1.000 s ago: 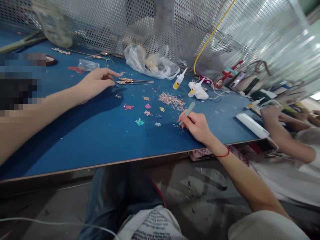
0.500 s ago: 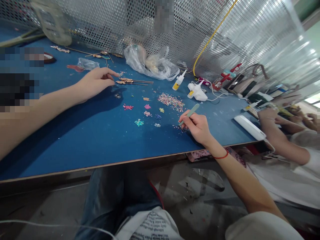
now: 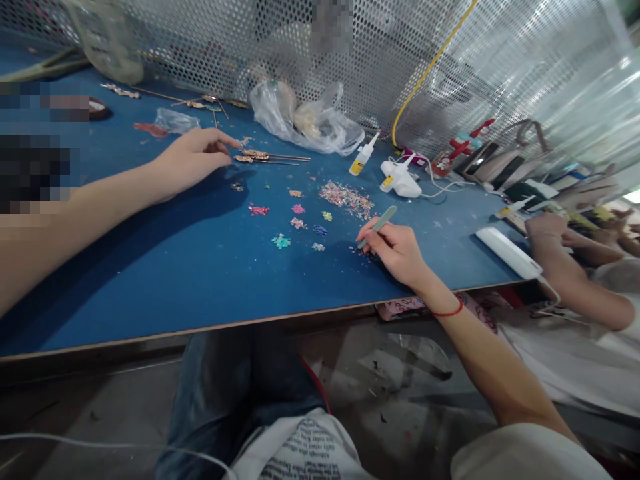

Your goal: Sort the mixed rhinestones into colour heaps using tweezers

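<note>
My right hand (image 3: pixel 395 252) pinches a pair of pale green tweezers (image 3: pixel 384 219), tips down on the blue table among tiny scattered bits. Just beyond it spreads a large heap of mixed coloured chips (image 3: pixel 347 200). To its left lie small sorted piles, among them teal (image 3: pixel 281 241), red (image 3: pixel 259 210), blue (image 3: pixel 320 230) and white (image 3: pixel 318 247). Over on the left, my left hand (image 3: pixel 193 157) rests on the table with index finger and thumb apart, their tips beside gold hairpins (image 3: pixel 255 155) with long prongs. Whether the fingertips touch the hairpins I cannot tell.
Glue bottles (image 3: pixel 363 155) and a white device with a cable (image 3: pixel 403 180) stand behind the heap. A clear plastic bag (image 3: pixel 305 120) lies against the perforated metal screen (image 3: pixel 215 47). At right, a co-worker's arm (image 3: pixel 575 273) is near a white bar (image 3: pixel 507 252).
The view has shifted slightly, moving the table's things a little up and right in the picture. Both hands keep nearly the same pose, and the tweezers stay in my right hand.
</note>
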Tool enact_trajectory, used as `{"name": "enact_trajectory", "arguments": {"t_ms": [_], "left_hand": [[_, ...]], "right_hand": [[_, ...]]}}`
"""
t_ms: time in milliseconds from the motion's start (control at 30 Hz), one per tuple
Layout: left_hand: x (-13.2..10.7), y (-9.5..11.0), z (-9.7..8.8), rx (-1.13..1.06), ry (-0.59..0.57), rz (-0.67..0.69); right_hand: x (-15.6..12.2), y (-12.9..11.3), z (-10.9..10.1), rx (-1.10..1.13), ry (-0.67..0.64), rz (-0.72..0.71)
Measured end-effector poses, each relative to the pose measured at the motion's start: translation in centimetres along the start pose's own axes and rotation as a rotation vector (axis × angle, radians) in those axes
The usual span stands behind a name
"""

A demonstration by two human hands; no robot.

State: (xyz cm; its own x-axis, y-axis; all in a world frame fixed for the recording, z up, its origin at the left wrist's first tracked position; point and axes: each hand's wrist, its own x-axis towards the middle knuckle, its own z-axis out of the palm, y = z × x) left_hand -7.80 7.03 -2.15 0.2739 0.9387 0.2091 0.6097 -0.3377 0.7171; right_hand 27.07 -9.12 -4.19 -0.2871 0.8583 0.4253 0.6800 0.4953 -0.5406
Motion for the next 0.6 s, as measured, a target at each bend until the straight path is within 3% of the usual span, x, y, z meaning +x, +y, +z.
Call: {"name": "enact_trajectory", "arguments": {"t_ms": [333,600], "left_hand": [[-0.1,0.1,0.1,0.004,0.005,0.004],[0.8,-1.2,0.1,0.034,-0.012,0.056]], "right_hand": [[0.3,-0.2,-0.1,0.162,0.010,0.146],[0.2,-0.2,-0.2,0.362,0.129,0.295]]}}
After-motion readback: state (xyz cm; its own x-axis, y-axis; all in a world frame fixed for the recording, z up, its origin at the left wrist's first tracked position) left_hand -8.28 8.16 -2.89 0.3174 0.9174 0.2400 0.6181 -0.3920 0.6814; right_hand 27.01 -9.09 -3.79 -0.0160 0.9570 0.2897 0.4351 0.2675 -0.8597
